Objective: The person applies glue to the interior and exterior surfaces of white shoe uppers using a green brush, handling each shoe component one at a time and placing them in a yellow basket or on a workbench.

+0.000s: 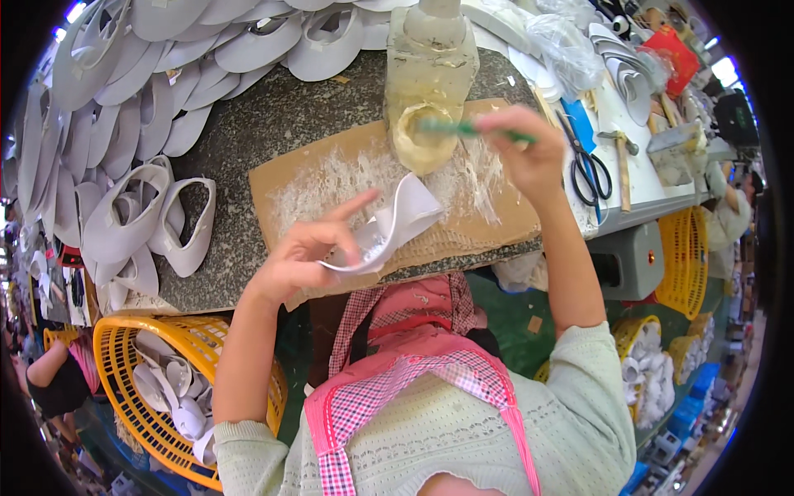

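Observation:
My left hand [299, 258] is closed on a white shoe upper [415, 212], its index finger stretched out above the piece. The upper curves on its side over the near edge of a glue-smeared cardboard sheet [277, 178]. In my right hand [531, 157] is a green-handled brush [514, 135], blurred by motion. The brush's far end lies over the mouth of a glue pot [420, 159] crusted with yellowish glue; its tip cannot be made out. This pot stands at the back of the cardboard, below a cloudy plastic bottle [432, 70].
Many white uppers [327, 45] are heaped at the back left. At the right lie black-handled scissors [589, 175] and a hammer [622, 169]. A yellow basket [116, 372] of white pieces stands below left. A grey box-shaped device [633, 260] sits below the table's right edge.

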Action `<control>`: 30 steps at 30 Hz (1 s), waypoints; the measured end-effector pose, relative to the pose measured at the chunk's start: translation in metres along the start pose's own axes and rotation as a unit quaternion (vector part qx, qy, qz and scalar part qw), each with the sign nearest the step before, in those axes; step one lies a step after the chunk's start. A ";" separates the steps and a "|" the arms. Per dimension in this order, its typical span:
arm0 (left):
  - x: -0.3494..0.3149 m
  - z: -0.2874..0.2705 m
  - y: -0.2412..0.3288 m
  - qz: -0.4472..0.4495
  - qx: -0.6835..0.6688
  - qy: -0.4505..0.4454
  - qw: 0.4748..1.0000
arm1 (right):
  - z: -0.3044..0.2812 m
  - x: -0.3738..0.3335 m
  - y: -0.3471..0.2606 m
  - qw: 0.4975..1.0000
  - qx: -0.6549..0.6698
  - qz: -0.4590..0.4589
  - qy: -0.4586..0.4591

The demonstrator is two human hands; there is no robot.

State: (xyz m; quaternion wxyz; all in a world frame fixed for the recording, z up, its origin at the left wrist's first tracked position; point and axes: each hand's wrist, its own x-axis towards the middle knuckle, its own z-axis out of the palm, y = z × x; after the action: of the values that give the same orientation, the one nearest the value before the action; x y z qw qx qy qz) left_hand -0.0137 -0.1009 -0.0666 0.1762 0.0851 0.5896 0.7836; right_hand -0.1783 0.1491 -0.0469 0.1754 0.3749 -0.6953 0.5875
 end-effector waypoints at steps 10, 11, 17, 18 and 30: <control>0.005 0.010 0.017 0.089 0.290 -0.016 0.953 | -0.031 -0.039 0.013 0.983 0.114 0.093 0.114; -0.004 0.005 0.020 0.113 0.290 0.029 0.950 | -0.031 -0.040 0.012 0.982 0.115 0.094 0.114; -0.015 0.016 0.050 0.198 0.203 0.346 0.894 | -0.034 -0.047 0.013 0.977 0.121 0.155 0.085; -0.016 0.011 0.049 0.196 0.203 0.350 0.893 | -0.028 -0.049 0.009 0.977 0.124 0.156 0.082; -0.004 0.017 0.037 0.069 0.317 0.391 0.861 | 0.069 -0.062 -0.023 0.960 -0.125 -0.199 -0.149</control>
State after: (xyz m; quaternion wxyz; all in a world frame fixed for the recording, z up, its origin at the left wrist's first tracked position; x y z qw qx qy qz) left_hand -0.0107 -0.0961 -0.0257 -0.1599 -0.1365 0.8192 0.5336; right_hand -0.1072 0.1026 -0.0906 0.2291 0.5642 -0.6926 0.3867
